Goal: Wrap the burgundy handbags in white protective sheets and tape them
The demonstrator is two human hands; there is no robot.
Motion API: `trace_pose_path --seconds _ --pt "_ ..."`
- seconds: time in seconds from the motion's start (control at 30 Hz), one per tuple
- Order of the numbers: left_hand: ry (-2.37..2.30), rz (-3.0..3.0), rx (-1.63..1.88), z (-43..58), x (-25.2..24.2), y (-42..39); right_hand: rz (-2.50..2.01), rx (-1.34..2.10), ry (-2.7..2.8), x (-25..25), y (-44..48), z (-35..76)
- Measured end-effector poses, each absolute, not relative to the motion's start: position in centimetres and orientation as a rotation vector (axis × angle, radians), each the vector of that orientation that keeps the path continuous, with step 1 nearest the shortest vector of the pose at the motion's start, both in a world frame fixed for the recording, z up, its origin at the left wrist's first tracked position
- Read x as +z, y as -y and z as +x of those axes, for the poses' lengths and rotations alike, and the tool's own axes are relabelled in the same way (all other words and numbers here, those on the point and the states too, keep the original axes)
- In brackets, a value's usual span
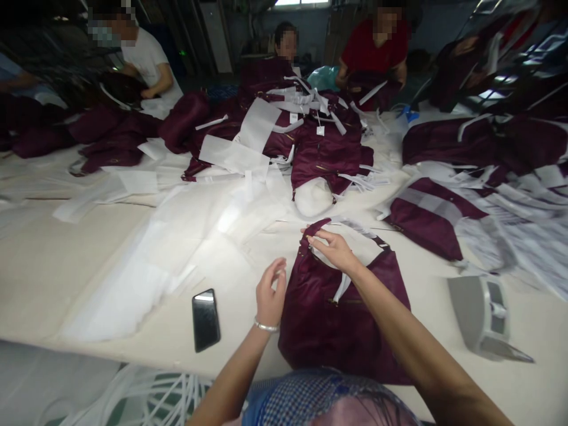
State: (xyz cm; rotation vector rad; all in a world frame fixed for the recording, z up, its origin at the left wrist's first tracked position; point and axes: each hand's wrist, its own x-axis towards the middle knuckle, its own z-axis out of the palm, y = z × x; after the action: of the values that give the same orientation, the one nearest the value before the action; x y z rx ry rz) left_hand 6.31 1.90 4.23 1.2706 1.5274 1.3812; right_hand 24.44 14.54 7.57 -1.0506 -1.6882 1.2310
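Note:
A dark maroon bag [328, 337] lies flat on the pale table [110, 254] right in front of me, its strap toward the far side. My right hand [331, 247] reaches across the bag and pinches the strap [320, 226] near its left end. Just left of the bag, my left hand [271, 293] is raised with its fingers slightly curled and apart, holding nothing. A white strip [341, 289] hangs from the bag's zipper area.
A black phone [206, 319] lies at left, a grey tape dispenser [481, 316] at right. Thin white sheets [133, 284] spread left. Beyond are heaped maroon bags [326, 148], another bag [430, 216], and several people across the table, one in a red shirt [375, 53].

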Motion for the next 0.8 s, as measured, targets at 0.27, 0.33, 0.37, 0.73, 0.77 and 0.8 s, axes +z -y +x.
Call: trace_pose_path --seconds 0.27,0.33,0.37,0.73,0.77,0.8 --pt "-0.739 1.405 1.137 8.3 9.2 -9.4 -0.977 0.930 1.603 13.6 -10.2 24.1" --pt "-0.741 1.330 1.136 9.6 8.5 -9.3 -1.055 0.893 1.538 12.9 -9.4 24.3" --pt "-0.773 1.282 1.174 10.2 8.0 -9.0 -1.108 0.884 1.548 12.3 -8.9 24.4" --pt "-1.001 1.142 1.261 9.8 2.4 -6.4 -1.280 0.889 1.643 7.8 -6.0 23.6" --pt "-1.171 1.213 1.194 8.3 1.4 -7.3 -1.314 0.923 1.585 7.6 -6.0 23.6" --pt "-1.398 1.295 1.108 6.6 0.5 -8.5 -1.348 0.960 1.519 7.4 -6.0 23.6"
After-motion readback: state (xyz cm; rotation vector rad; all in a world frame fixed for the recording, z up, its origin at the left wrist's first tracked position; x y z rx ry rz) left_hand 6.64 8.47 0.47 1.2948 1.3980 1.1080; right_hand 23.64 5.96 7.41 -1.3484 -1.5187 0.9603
